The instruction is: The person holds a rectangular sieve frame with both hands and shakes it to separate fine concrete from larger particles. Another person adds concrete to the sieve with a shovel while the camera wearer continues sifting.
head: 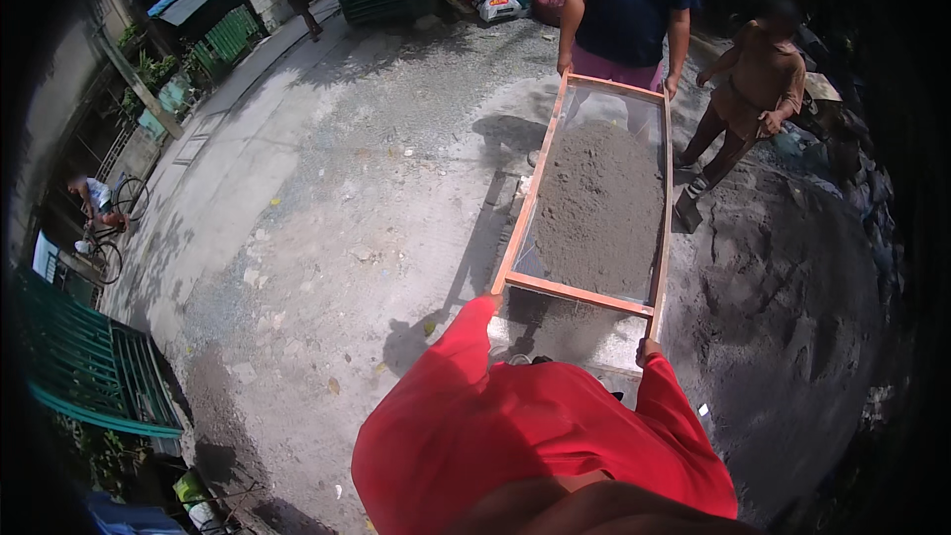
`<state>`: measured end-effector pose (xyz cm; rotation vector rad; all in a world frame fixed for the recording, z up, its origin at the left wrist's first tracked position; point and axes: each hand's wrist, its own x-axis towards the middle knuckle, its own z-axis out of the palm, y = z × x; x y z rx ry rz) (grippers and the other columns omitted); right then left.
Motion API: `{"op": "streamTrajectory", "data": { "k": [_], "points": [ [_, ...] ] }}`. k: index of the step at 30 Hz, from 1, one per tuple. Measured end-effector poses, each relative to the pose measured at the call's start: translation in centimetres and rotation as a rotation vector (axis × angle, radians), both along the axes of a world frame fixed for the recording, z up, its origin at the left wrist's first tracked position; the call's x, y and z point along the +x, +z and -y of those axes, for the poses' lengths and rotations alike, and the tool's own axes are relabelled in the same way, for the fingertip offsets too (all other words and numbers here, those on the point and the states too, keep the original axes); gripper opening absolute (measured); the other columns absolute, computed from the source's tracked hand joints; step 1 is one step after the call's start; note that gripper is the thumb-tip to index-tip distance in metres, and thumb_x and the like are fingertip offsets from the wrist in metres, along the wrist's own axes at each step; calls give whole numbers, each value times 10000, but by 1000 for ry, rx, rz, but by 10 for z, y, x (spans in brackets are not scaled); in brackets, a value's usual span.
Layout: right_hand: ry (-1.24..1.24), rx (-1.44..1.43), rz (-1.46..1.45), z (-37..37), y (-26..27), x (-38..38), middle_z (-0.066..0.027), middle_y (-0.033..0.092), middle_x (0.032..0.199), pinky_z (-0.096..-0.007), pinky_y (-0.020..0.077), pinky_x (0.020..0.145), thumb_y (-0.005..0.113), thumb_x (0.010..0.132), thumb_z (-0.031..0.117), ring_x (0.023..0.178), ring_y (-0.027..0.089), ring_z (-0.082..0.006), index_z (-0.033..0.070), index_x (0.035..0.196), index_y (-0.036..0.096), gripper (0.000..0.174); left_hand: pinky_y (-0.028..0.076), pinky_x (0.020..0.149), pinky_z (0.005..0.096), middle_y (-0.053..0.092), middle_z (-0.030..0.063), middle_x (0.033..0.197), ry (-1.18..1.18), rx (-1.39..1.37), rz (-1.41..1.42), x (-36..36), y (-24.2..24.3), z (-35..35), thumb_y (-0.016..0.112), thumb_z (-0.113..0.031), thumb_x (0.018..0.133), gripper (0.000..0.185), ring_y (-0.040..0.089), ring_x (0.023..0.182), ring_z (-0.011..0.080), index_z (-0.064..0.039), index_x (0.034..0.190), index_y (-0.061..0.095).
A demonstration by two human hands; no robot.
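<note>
A wood-framed mesh sieve hangs in front of me, with a heap of grey sand spread over its mesh. My left hand grips the near left end of its frame. My right hand is closed round the near right handle. At the far end, a person in a dark blue shirt holds both corners of the frame. Below the near end lies a pale, flat surface, partly in shadow.
Another person stands right of the sieve, beside a shovel blade. Dark sand covers the ground at right. Filled sacks lie at the back. A cyclist and a green metal gate are at left.
</note>
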<state>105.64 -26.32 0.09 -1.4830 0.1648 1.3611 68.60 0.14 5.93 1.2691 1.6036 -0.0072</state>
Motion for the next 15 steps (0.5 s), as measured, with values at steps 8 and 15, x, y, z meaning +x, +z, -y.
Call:
{"op": "streamTrajectory", "data": {
  "k": [8,15],
  "points": [
    [-38,-77,89,-65,62,50,16,303,410,-264,198,296,435,617,107,316,299,-116,145,507,319,164,353,392,262,466,32,518,83,-48,104,41,67,-56,475,-212,646,184,448,421,126,-46,719,510],
    [-30,-244,419,65,-37,-50,-74,479,515,-322,371,405,497,611,106,453,489,-183,17,704,490,129,397,434,296,533,116,613,-23,-19,23,-50,-101,49,527,-206,599,328,512,485,183,-7,860,534]
  ]
}}
